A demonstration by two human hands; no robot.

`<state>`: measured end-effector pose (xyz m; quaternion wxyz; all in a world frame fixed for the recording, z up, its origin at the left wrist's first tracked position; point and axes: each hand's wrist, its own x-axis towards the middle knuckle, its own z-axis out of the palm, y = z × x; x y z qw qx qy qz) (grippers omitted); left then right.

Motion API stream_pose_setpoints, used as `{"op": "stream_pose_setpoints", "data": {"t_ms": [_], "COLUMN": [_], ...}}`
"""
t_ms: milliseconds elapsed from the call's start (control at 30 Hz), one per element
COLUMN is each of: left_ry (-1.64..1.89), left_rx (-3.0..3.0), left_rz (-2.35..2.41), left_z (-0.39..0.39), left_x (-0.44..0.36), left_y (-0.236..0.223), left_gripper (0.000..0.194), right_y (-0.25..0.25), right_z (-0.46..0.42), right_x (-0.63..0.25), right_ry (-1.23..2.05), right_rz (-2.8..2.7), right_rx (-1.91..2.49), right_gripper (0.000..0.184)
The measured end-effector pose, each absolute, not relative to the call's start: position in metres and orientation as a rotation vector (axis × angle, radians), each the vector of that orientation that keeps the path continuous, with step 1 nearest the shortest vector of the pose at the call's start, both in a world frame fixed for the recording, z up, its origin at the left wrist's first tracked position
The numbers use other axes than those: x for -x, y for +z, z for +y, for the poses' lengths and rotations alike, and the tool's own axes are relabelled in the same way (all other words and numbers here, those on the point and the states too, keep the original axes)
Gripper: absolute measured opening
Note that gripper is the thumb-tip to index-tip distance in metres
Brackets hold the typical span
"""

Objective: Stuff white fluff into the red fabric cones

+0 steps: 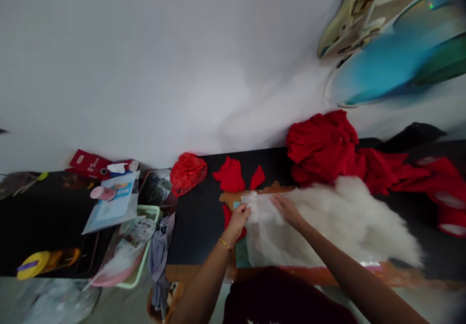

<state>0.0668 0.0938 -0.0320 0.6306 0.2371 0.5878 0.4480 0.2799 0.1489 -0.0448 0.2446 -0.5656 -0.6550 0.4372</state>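
A tuft of white stuffing (pixel 259 206) is pinched between the left hand (pixel 239 218) and the right hand (pixel 287 208), fingers closed on it from either side, just above a clear plastic bag (pixel 276 244) lying on the dark table (pixel 196 217). A large heap of the same white stuffing (pixel 349 217) is spread to the right of the hands, touching the bag. Red fabric pieces (pixel 233 174) and a pile of red cloth (pixel 324 146) are seen behind, near the wall.
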Motion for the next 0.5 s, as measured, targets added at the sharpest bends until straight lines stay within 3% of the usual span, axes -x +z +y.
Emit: {"op": "stream_pose_setpoints", "data": {"t_ms": [200, 367, 500], "left_ry": [1.051, 1.102, 1.111], "left_rx": [-0.559, -0.588, -0.602], "left_rz": [1.349, 1.431, 1.505], "left_z": [0.098, 0.098, 0.093], "left_x": [-0.091, -0.092, -0.082], "left_y": [-0.035, -0.033, -0.029], "left_gripper": [0.032, 0.033, 0.035], "right_y": [-0.039, -0.041, -0.045], "right_z": [0.137, 0.127, 0.129], "right_x": [-0.254, -0.247, -0.261], "right_ry": [1.359, 1.26, 1.221], "right_rz": [-1.885, -1.875, -1.865], "right_rx": [1.176, 1.328, 1.397], "right_gripper": [0.069, 0.02, 0.02]}}
